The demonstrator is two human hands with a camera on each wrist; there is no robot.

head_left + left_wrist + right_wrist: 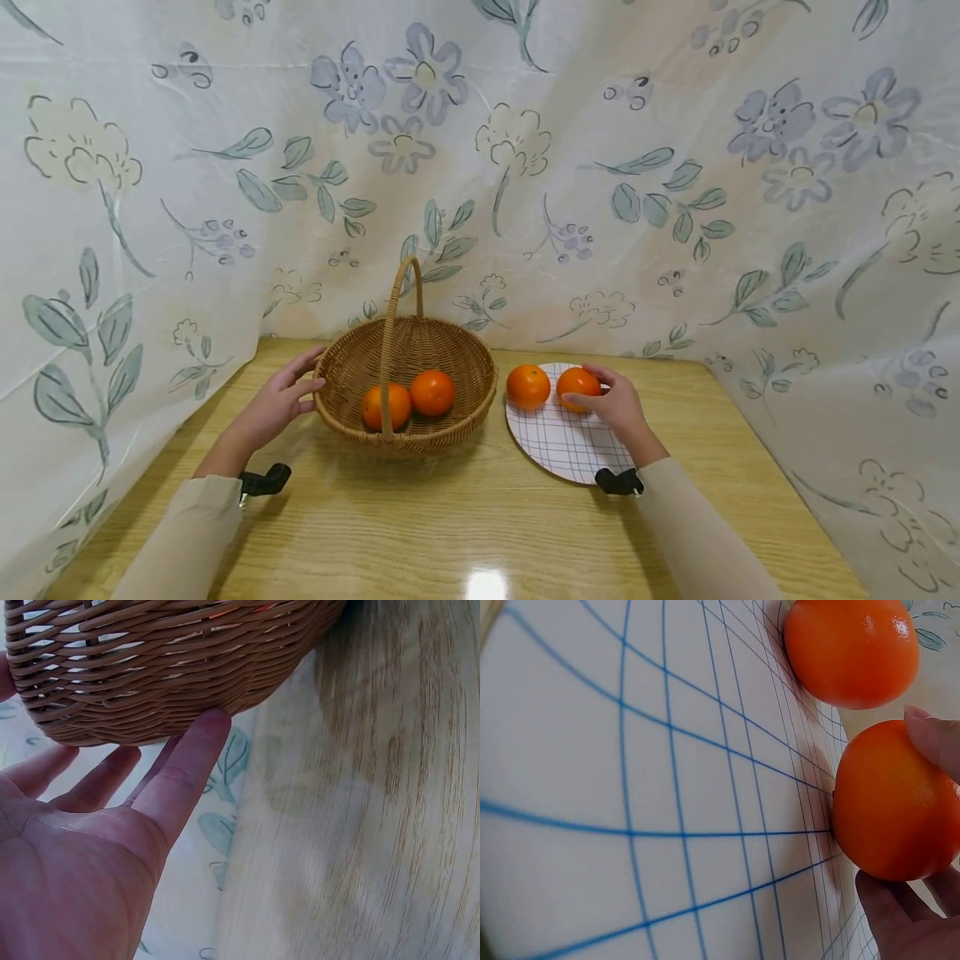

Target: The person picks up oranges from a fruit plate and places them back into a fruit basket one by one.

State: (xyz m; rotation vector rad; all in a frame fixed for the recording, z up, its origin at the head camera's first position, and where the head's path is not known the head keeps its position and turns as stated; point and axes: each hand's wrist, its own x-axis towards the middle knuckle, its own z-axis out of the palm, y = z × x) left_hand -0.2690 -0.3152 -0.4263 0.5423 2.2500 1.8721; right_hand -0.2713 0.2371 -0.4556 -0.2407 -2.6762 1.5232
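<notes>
A brown wicker basket (450, 437) with a tall arched handle holds two oranges, the left one (401, 408) partly behind the handle and the right one (432, 392) beside it. My left hand (272, 410) touches the basket's left side near the rim; in the left wrist view its fairly straight fingers (184, 769) lie against the woven wall. On a round white plate with blue grid lines (558, 446) sit two more oranges. My right hand (621, 410) holds the right-hand orange (892, 802) between thumb and fingers. The other orange (528, 387) stands to its left.
Under everything is a light wood-grain table (420, 525). A flower-printed cloth (525, 208) hangs behind it and at both sides. Each wrist wears a small black camera mount, such as the left one (266, 481).
</notes>
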